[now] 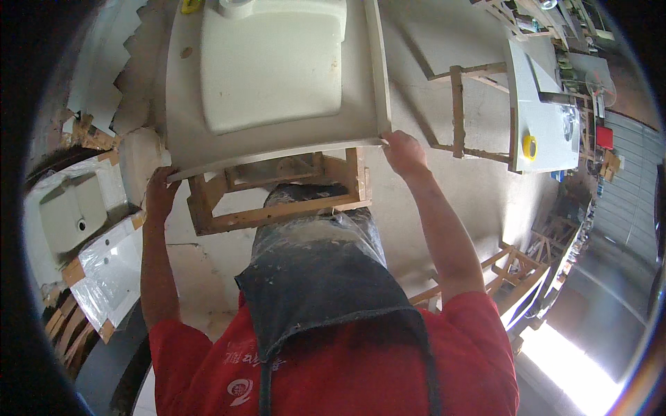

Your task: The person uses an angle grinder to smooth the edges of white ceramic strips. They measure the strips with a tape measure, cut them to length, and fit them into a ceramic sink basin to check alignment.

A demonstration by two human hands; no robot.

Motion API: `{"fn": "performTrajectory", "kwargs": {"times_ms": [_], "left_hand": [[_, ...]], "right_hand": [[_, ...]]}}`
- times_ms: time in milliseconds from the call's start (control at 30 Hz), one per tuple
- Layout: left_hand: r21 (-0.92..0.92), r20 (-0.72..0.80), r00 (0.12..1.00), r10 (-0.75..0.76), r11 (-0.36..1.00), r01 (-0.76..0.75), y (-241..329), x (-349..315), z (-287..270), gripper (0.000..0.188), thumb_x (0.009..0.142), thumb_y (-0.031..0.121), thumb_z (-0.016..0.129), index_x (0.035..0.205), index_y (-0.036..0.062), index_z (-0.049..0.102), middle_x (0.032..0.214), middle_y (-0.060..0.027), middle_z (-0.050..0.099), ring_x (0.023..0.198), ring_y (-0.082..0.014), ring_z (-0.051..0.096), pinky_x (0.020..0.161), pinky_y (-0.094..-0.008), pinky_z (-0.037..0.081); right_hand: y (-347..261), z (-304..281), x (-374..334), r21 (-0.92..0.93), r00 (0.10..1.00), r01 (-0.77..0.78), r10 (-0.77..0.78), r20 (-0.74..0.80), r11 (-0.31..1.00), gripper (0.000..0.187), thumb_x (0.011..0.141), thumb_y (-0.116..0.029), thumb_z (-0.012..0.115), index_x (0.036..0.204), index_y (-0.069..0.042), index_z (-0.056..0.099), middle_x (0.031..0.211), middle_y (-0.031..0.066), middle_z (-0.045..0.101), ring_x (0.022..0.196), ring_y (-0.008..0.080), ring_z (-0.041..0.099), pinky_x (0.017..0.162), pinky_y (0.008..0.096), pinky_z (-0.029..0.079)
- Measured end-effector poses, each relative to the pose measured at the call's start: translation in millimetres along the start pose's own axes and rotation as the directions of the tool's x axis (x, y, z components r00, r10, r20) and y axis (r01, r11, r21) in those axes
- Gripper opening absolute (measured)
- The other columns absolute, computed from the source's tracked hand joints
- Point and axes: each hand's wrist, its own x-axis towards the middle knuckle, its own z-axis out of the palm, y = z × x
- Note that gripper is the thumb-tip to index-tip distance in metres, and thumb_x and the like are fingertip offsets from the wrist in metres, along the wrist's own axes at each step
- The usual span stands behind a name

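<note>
In front of me is a large off-white washbasin top (277,137) with a broad rectangular basin shape in its middle. My left hand (159,193) is closed on its near left corner. At the near right corner, my right hand (405,152) grips the edge with bent fingers. Below the near edge, a wooden frame stand (291,216) shows between the slab and my apron (312,277). Whether the slab rests on that stand or is lifted off it, I cannot tell.
On the left lie another washbasin (73,208) and a plastic-wrapped white panel (111,260). To the right, a white slab (538,125) carries a yellow tape roll (529,147), next to a wooden trestle (458,111). A wooden frame (517,277) stands at the lower right.
</note>
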Motion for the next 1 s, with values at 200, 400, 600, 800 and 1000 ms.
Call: {"fn": "performTrajectory", "kwargs": {"times_ms": [200,400,600,800,1000], "left_hand": [[-0.025,0.020,1.000,0.023,0.999,-0.022,-3,4,-3,0.025,0.088,0.010,0.074,0.112,0.0034,0.071,0.109,-0.0138,0.070,0.102,-0.0332,0.068,0.090,-0.0416,0.053],[0.005,0.008,1.000,-0.006,1.000,0.006,-4,1,0,0.025,0.088,0.009,0.074,0.111,0.0033,0.072,0.108,-0.0141,0.070,0.102,-0.0334,0.067,0.089,-0.0415,0.053],[0.026,-0.011,1.000,-0.004,1.000,0.004,-4,0,1,0.023,0.088,0.007,0.074,0.110,0.0018,0.071,0.106,-0.0147,0.069,0.100,-0.0332,0.067,0.087,-0.0421,0.053],[-0.056,-0.050,0.995,0.092,0.994,-0.094,-11,-2,3,0.022,0.086,0.005,0.075,0.108,0.0021,0.072,0.105,-0.0144,0.069,0.098,-0.0327,0.067,0.086,-0.0409,0.054],[-0.023,-0.026,1.000,0.002,1.000,-0.003,1,-2,1,0.026,0.085,0.002,0.076,0.111,0.0034,0.072,0.108,-0.0165,0.070,0.102,-0.0333,0.068,0.089,-0.0403,0.055]], "right_hand": [[8,17,3,-0.021,0.986,0.070,-0.073,-0.149,0.997,0.024,0.098,-0.027,0.058,0.116,-0.016,0.070,0.112,0.0114,0.070,0.107,0.0347,0.068,0.087,0.0497,0.057],[3,13,0,-0.014,0.996,0.025,-0.026,-0.083,1.000,0.024,0.099,-0.028,0.057,0.115,-0.016,0.071,0.109,0.0131,0.071,0.105,0.0360,0.068,0.088,0.0512,0.057],[4,14,4,-0.027,0.999,-0.016,0.015,-0.043,1.000,0.026,0.098,-0.031,0.059,0.117,-0.017,0.069,0.112,0.0131,0.071,0.107,0.0367,0.067,0.091,0.0509,0.055],[12,25,0,0.111,0.988,0.066,-0.049,-0.149,0.992,0.025,0.098,-0.030,0.059,0.114,-0.014,0.069,0.111,0.0129,0.071,0.107,0.0369,0.067,0.090,0.0510,0.055],[15,31,6,0.036,0.990,0.060,-0.054,-0.132,0.998,0.021,0.096,-0.027,0.059,0.108,-0.012,0.069,0.106,0.0138,0.071,0.104,0.0378,0.067,0.087,0.0517,0.056]]}}
